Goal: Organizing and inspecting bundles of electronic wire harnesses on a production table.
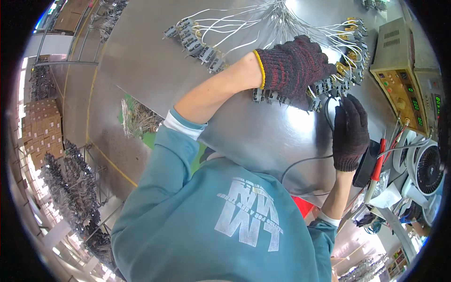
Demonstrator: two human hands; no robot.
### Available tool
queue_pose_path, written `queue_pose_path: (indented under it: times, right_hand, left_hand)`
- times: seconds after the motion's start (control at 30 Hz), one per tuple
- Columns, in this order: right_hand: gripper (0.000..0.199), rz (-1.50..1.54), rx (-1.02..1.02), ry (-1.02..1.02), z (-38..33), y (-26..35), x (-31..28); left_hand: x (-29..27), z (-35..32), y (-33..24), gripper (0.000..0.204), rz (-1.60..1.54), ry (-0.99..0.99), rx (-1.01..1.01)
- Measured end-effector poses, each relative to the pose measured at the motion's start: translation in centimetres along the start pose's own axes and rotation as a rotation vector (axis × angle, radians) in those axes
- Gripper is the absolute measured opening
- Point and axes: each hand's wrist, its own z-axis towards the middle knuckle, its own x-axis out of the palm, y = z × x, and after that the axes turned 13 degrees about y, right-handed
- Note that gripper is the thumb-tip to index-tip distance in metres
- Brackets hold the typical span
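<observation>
A row of small grey connectors [324,86] on white wires curves across a metal table. My left hand [296,68], in a dark knitted glove with a yellow cuff, lies over this row with bent fingers. Its fingertips are at the connectors; what they grip is hidden. My right hand [350,134], in a matching glove, is closed just below the row. A white piece with a black cord [332,104] shows at its fingers, close to the connectors; its exact kind is unclear. More connectors [195,43] lie left of my left hand, their white wires [282,19] gathered at the far side.
Beige instrument boxes [397,84] with lit green displays stand at the right. Below them are a red-handled tool [378,160], a small fan [426,168] and loose cables. Left of the metal table [155,61], stacked cartons [43,127] and racks of dark wire bundles [70,192] line the floor.
</observation>
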Motion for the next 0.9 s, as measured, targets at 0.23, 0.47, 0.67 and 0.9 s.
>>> queue_pose_path:
  times: [0.23, 0.47, 0.67, 0.9]
  right_hand:
    - [0.031, 0.126, 0.033, -0.079, 1.0, 3.1, 1.5]
    - [0.033, -0.128, -0.161, -0.009, 1.3, 1.1, 1.0]
    - [0.032, -0.212, -0.151, 0.083, 1.2, 1.2, 0.4]
    - [0.035, 0.378, -0.070, -0.038, 0.3, 2.9, 1.4]
  left_hand:
    - [0.1, -0.1, 0.3, 0.088, 0.078, -0.104, 0.034]
    - [0.0, 0.1, 0.0, 0.090, 0.063, -0.104, 0.023]
    - [-0.1, 0.2, 0.2, 0.092, 0.068, -0.103, 0.029]
    - [-0.1, -0.1, 0.5, 0.096, 0.060, -0.126, 0.051]
